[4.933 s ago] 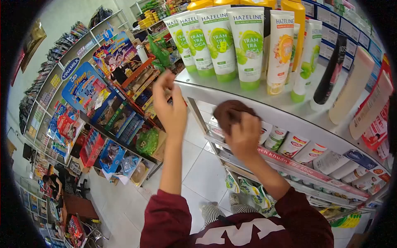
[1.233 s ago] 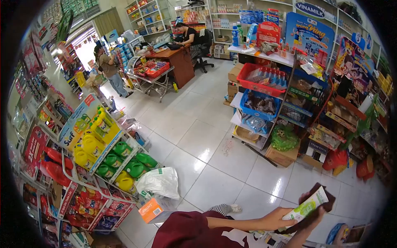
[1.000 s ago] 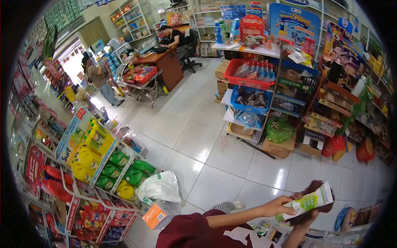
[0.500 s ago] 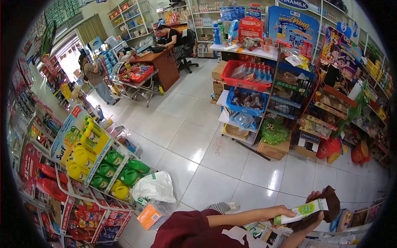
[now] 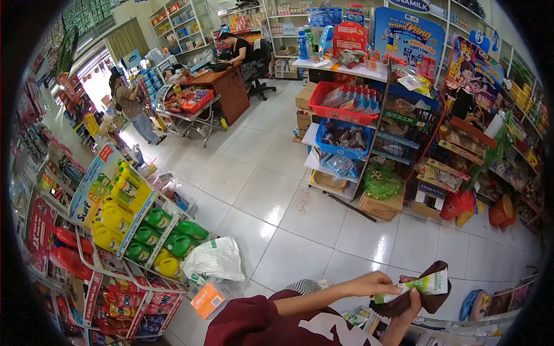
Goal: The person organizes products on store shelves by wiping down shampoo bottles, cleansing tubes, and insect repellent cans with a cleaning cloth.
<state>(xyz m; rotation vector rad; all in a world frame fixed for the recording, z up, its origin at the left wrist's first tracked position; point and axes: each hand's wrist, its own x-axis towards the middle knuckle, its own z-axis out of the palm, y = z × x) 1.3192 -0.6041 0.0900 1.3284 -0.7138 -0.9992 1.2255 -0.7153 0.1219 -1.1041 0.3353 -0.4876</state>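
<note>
A dark brown, cloth-like folded item [image 5: 434,301] with a white-and-green printed label [image 5: 426,284] around or on it is held in front of my body, at the lower right. My left hand [image 5: 378,284] reaches across from the maroon sleeve, its fingers closed on the left end of the label. From below, my right hand [image 5: 411,303] grips the item, with the thumb pressed on the label and the other fingers mostly hidden behind the brown material. The item's exact kind cannot be made out.
Detergent bottles [image 5: 117,219] fill a rack at left, beside a white plastic bag [image 5: 214,260] and an orange box [image 5: 208,301] . A shelf with a red basket [image 5: 344,104] stands ahead right. One person sits at a brown desk [image 5: 232,95]; another stands near the doorway.
The item has turned and shifted slightly left, and its brown material now spreads wider behind the label. My left hand has moved a little left and up; my right thumb now presses the label.
</note>
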